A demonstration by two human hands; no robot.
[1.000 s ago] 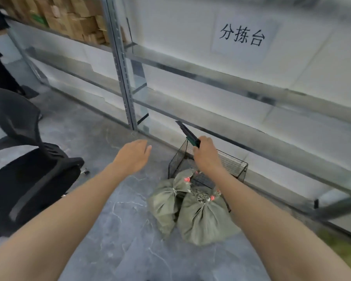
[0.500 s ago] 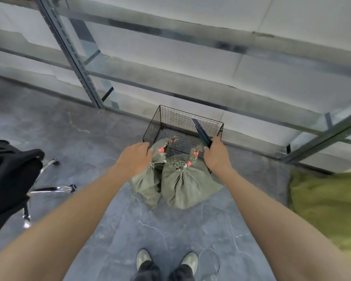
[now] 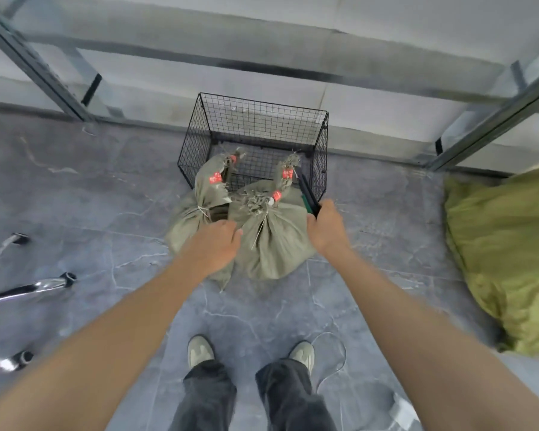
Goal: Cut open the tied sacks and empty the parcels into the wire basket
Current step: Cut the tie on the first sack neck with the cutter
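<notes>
Centrally, two tied sacks (image 3: 271, 244) sit on the floor (image 3: 106, 197) against the wire basket (image 3: 262, 119). Over them the left hand (image 3: 213, 245) hangs, fingers relaxed, holding nothing; the right hand (image 3: 327, 228) grips a dark cutter (image 3: 308, 194).

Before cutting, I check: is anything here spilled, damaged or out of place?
Nothing is spilled. The left sack and right sack are tied, leaning on the wire basket. Only a thin cord lies loose by the right shoe.

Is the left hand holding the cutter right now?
No, the right hand grips the cutter; the left hand holds no tool.
</notes>
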